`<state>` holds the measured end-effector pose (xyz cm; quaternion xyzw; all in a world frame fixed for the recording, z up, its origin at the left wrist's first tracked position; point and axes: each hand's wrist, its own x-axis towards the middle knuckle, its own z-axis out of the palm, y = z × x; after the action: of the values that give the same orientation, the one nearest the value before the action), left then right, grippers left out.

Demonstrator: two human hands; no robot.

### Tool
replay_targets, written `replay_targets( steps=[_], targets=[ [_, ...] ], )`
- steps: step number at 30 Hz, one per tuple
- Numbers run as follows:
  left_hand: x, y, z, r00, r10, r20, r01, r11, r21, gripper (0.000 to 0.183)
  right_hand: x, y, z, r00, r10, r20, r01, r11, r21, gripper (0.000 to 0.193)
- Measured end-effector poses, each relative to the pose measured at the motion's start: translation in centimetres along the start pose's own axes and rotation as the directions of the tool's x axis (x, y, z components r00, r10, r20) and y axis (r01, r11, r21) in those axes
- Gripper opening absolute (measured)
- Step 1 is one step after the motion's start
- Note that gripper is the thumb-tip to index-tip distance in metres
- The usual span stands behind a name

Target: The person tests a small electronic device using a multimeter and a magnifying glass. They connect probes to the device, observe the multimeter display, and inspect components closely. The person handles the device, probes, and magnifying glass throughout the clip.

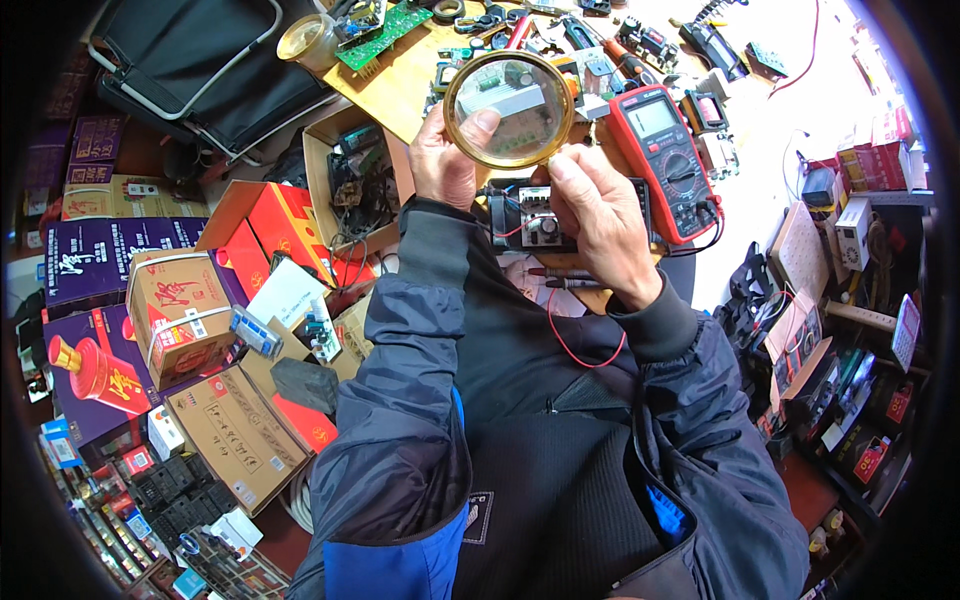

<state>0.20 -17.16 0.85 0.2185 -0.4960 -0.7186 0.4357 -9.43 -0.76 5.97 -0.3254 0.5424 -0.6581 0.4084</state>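
Right hand (603,222) grips the magnifier (522,132) over a circuit board (508,88) held in left hand (445,160).

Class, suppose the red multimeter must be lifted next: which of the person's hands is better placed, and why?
Probably the right hand: it is nearer the multimeter, though it holds the magnifying glass. The left hand is farther off and holds a circuit board behind that glass.
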Motion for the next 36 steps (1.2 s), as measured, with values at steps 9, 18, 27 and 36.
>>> replay_targets(
  steps=[9, 18, 27, 36],
  targets=[
    [0.4, -0.5, -0.3, 1.000, 0.006, 0.011, -0.007, 1.000, 0.017, 0.048, -1.1, -1.4, 0.4, 1.000, 0.024, -0.003, -0.024, 0.996, 0.090, 0.028],
    [0.8, -1.0, -0.5, 0.998, 0.057, 0.040, -0.056, 0.998, -0.021, 0.043, -1.8, -2.6, 0.8, 1.000, 0.019, 0.014, -0.021, 0.992, 0.121, 0.028],
    [0.8, -1.2, -0.5, 0.992, 0.123, 0.029, -0.122, 0.992, -0.036, 0.044, -2.2, -3.0, 0.9, 1.000, 0.007, -0.002, -0.006, 0.993, 0.120, 0.028],
    [0.6, -0.9, -0.3, 0.991, 0.130, 0.033, -0.128, 0.991, -0.048, 0.044, -2.6, -3.1, 0.8, 1.000, -0.007, 0.007, 0.006, 0.992, 0.130, 0.029]
  ],
)
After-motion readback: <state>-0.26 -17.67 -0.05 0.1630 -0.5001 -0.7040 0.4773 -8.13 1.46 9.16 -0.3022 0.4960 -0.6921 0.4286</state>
